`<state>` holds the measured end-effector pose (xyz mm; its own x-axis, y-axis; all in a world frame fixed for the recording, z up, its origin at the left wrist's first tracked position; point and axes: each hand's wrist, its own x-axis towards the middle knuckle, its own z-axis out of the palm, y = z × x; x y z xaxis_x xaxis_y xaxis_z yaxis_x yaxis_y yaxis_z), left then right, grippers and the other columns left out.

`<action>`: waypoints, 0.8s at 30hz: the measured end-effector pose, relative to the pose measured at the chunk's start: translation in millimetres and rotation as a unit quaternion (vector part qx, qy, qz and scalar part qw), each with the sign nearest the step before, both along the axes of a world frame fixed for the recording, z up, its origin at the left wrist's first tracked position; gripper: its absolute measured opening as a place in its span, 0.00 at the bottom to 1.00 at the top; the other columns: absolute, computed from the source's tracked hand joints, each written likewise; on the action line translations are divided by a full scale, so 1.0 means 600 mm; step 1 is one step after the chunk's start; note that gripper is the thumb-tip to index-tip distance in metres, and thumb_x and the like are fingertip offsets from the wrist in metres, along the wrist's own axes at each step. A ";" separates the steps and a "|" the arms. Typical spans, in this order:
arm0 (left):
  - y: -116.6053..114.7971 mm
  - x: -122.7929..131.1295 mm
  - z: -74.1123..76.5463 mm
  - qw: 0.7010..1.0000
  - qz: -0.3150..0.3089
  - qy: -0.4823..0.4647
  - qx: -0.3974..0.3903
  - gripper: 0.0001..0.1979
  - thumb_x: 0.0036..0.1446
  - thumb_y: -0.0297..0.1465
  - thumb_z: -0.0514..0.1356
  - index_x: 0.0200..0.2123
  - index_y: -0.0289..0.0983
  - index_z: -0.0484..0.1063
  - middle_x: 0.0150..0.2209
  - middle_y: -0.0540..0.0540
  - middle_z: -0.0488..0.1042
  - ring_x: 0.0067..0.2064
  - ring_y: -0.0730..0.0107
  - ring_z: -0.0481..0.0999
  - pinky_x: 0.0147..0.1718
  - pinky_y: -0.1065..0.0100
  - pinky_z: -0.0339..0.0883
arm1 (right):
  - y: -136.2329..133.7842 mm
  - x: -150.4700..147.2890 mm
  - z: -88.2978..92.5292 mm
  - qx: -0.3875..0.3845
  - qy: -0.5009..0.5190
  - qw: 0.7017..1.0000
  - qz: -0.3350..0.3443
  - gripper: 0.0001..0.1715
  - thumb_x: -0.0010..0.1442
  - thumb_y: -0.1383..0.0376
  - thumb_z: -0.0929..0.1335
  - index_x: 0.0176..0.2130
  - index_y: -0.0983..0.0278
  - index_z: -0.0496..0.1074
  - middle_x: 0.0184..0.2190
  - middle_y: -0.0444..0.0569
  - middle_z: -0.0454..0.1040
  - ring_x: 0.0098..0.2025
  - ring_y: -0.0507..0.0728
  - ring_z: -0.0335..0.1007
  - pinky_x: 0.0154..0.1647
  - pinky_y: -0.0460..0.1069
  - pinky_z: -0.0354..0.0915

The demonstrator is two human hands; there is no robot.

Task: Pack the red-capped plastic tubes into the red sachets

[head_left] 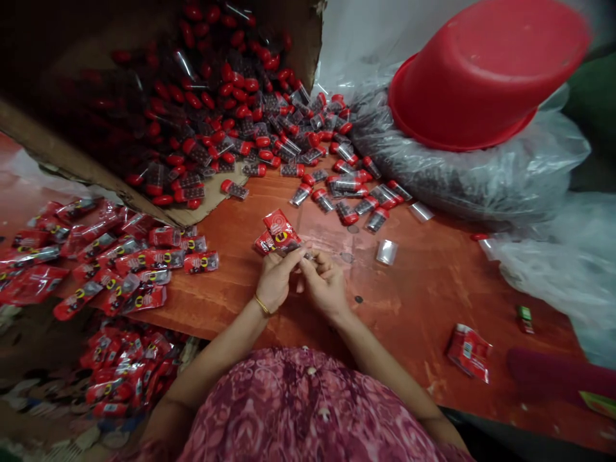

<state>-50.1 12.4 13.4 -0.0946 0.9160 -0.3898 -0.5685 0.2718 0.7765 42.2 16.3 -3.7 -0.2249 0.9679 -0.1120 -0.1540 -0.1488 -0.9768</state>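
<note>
My left hand (275,281), with a gold bracelet at the wrist, is closed on red printed plastic packets (282,230) that stick out beyond its fingers. Close against it, my right hand (326,282) is closed, thumb and fingers pinched together by the packets' near end. A small dark, shiny bit shows between the fingertips, too hidden to name. Beyond both hands lie small clear containers with red caps and dark contents (346,212). To the left, filled red packets (149,260) are heaped along the table edge.
A tipped cardboard box (62,144) spills many capped containers onto the red-brown table (409,308). An upturned red tub (462,83) rests on a bulging clear plastic bag (433,179). Further red packets (469,353) lie at right. More packets (125,366) sit below the left edge.
</note>
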 end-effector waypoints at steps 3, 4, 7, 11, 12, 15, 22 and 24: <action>0.000 -0.010 0.005 0.999 0.004 -0.010 0.030 0.18 0.40 0.44 0.66 0.26 0.33 0.72 0.22 0.50 0.71 0.20 0.78 0.64 0.14 0.75 0.56 | 0.011 0.006 0.004 -0.012 0.021 0.999 0.028 0.23 0.47 0.47 0.69 0.31 0.63 0.65 0.19 0.40 0.72 0.13 0.47 0.63 0.15 0.43 0.60; 0.001 -0.012 0.006 0.999 0.017 -0.012 0.042 0.19 0.40 0.45 0.66 0.24 0.34 0.72 0.21 0.50 0.71 0.21 0.78 0.65 0.17 0.74 0.59 | 0.014 0.008 0.006 -0.012 0.021 0.999 0.035 0.23 0.47 0.47 0.69 0.30 0.63 0.65 0.20 0.41 0.73 0.13 0.47 0.63 0.15 0.43 0.60; 0.004 -0.012 0.001 0.998 0.033 0.013 0.051 0.20 0.39 0.46 0.66 0.22 0.34 0.70 0.21 0.50 0.72 0.22 0.77 0.67 0.22 0.73 0.62 | 0.017 0.012 0.015 -0.008 0.002 0.999 0.031 0.21 0.48 0.49 0.69 0.30 0.63 0.65 0.21 0.42 0.74 0.14 0.47 0.64 0.16 0.44 0.61; 0.000 -0.002 -0.009 0.999 0.004 0.026 0.037 0.20 0.42 0.47 0.64 0.21 0.33 0.70 0.19 0.51 0.69 0.18 0.80 0.62 0.16 0.74 0.56 | 0.022 0.010 0.018 0.000 -0.005 1.000 0.008 0.22 0.46 0.48 0.70 0.29 0.63 0.65 0.17 0.40 0.71 0.13 0.48 0.63 0.14 0.43 0.60; -0.001 -0.001 -0.010 0.999 0.003 0.016 0.038 0.20 0.42 0.47 0.64 0.21 0.33 0.70 0.18 0.52 0.68 0.18 0.80 0.62 0.16 0.74 0.55 | 0.025 0.009 0.017 -0.006 -0.001 1.000 0.016 0.23 0.44 0.48 0.71 0.29 0.63 0.65 0.17 0.40 0.71 0.13 0.48 0.63 0.14 0.43 0.61; -0.002 -0.005 -0.010 0.999 -0.001 -0.025 0.035 0.18 0.39 0.44 0.67 0.19 0.34 0.69 0.17 0.53 0.67 0.19 0.79 0.64 0.19 0.74 0.59 | 0.037 0.003 0.009 -0.032 0.001 0.998 0.051 0.24 0.40 0.48 0.73 0.23 0.63 0.64 0.15 0.40 0.70 0.13 0.48 0.62 0.14 0.43 0.61; -0.004 -0.044 -0.013 0.994 0.033 -0.091 -0.050 0.16 0.35 0.41 0.70 0.23 0.36 0.73 0.24 0.51 0.77 0.28 0.73 0.74 0.33 0.70 0.68 | 0.077 -0.014 0.000 0.111 -0.160 0.980 0.029 0.25 0.41 0.47 0.72 0.21 0.62 0.62 0.16 0.41 0.66 0.18 0.49 0.60 0.20 0.46 0.59; -0.004 -0.083 -0.019 0.992 0.071 -0.081 -0.063 0.14 0.42 0.42 0.66 0.27 0.37 0.74 0.29 0.49 0.78 0.34 0.70 0.77 0.39 0.67 0.69 | 0.107 0.006 -0.002 0.198 -0.271 0.942 0.020 0.20 0.50 0.49 0.68 0.28 0.63 0.66 0.24 0.47 0.71 0.25 0.53 0.65 0.27 0.49 0.62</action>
